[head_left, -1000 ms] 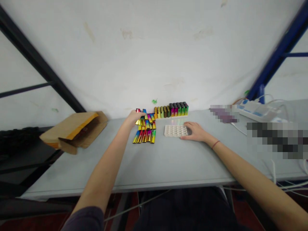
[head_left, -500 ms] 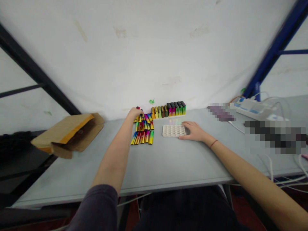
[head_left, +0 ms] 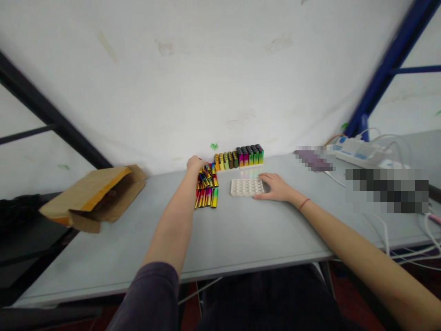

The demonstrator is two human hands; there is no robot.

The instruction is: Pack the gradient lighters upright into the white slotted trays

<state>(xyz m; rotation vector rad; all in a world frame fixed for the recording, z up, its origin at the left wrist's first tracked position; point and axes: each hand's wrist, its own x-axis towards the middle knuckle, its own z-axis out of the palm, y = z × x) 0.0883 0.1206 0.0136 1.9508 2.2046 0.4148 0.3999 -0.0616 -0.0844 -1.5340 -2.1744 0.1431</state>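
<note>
Shiny multicoloured lighters (head_left: 207,197) lie in loose rows left of the table's middle. My left hand (head_left: 195,163) reaches to the far end of this pile, its fingers curled down among the lighters; what they hold is hidden. Thumb and fingers of my right hand (head_left: 275,187) grip the right end of a white tray (head_left: 247,187) with a grid of round holes, which lies flat on the table with its holes unfilled. Behind it, lighters with yellow tops (head_left: 226,161) and lighters with black tops (head_left: 250,155) stand upright in rows, in white trays by the wall.
An opened brown cardboard package (head_left: 93,195) lies at the left of the grey table (head_left: 227,239). A blurred-out purple object (head_left: 314,159), a white power strip (head_left: 361,154) and loose white cables (head_left: 384,230) are on the right. The white wall (head_left: 220,82) rises behind.
My left hand has shifted slightly right and lower over the far end of the lighter pile, and my forearm now covers its left edge. My right hand stays on the tray. The view has turned slightly.
</note>
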